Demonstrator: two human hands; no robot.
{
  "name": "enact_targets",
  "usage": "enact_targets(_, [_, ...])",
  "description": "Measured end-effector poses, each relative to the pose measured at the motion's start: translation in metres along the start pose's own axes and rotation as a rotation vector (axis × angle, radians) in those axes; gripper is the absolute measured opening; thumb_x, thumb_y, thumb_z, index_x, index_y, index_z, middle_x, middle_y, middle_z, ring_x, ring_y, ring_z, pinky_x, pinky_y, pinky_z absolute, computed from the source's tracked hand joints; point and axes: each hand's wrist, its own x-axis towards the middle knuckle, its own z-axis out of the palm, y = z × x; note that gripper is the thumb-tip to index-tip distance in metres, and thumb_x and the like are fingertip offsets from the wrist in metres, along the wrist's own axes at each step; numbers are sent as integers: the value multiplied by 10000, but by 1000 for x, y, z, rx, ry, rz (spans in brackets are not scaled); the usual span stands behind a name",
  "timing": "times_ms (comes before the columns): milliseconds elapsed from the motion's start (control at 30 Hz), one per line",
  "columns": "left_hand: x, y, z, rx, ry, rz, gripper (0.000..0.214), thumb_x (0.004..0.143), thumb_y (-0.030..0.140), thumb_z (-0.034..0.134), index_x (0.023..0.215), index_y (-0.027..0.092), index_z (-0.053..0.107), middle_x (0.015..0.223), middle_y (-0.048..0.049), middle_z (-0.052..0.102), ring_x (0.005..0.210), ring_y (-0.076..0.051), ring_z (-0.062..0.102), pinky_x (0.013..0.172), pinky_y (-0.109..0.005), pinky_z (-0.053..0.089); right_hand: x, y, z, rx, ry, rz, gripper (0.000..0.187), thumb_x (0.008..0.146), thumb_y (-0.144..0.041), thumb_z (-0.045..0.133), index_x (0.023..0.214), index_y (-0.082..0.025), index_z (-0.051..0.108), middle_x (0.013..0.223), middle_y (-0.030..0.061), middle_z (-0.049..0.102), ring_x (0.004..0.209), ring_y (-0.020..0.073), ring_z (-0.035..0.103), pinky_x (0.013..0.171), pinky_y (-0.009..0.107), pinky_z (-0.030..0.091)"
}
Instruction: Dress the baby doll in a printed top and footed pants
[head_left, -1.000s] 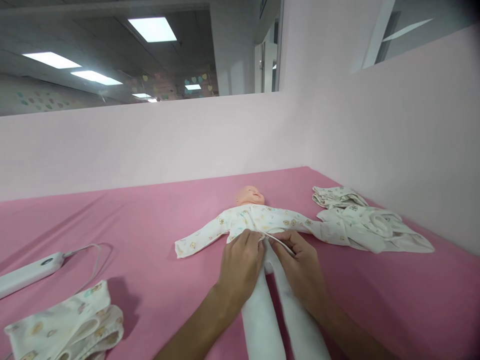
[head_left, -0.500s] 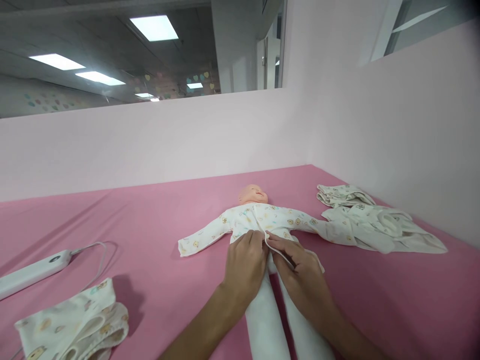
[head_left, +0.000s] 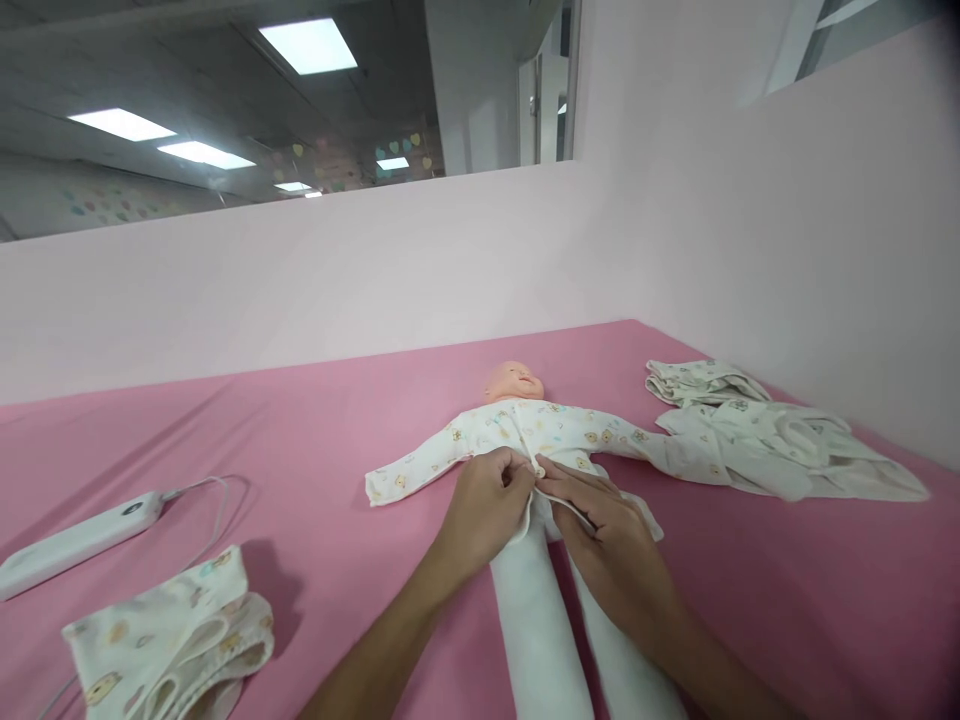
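Observation:
A baby doll point(head_left: 514, 382) lies face up on the pink sheet point(head_left: 322, 440), wearing a white printed top point(head_left: 555, 432) with its sleeves spread out. Its bare white cloth legs point(head_left: 536, 620) run toward me. My left hand point(head_left: 484, 512) and my right hand point(head_left: 600, 525) meet at the doll's waist. Both pinch the front edges of the top at a small snap, fingers closed on the fabric.
More printed baby clothes point(head_left: 757, 435) lie in a loose pile at the right by the pink partition. A folded printed garment point(head_left: 176, 645) sits at the lower left. A white oblong device point(head_left: 79, 540) with a cable lies at the left.
Both hands stay at the doll's waist and have drawn the top's lower front edges closer together. The view has shifted slightly, so everything sits a little further right.

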Motion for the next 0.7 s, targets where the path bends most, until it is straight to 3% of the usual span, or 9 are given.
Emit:
enact_targets(200, [1,-1,6,28,43,2,206,855,279,402,685,186,470,565,54,484,519,-80,416,475,-189,306,-2,1,3,35,6,116,405,878,-230,447,1265,-301,543,1252,-6,623,1176,191,555,959,426,508])
enact_targets(500, [0,2,3,136,37,49,224,860,293,416,715,178,544,651,27,548,599,-109,477,535,-217,351,1,4,0,-100,17,-52,309,904,-256,434,1134,-237,639,1252,47,624,1220,239,516,1026,518,424])
enact_targets(700, [-21,-12,2,438,187,193,187,878,223,410,819,185,584,848,-12,631,767,-148,561,650,-258,414,-8,16,-8,-151,-60,-137,376,872,-384,526,1223,-266,593,1328,55,569,1292,311,445,1051,557,391])
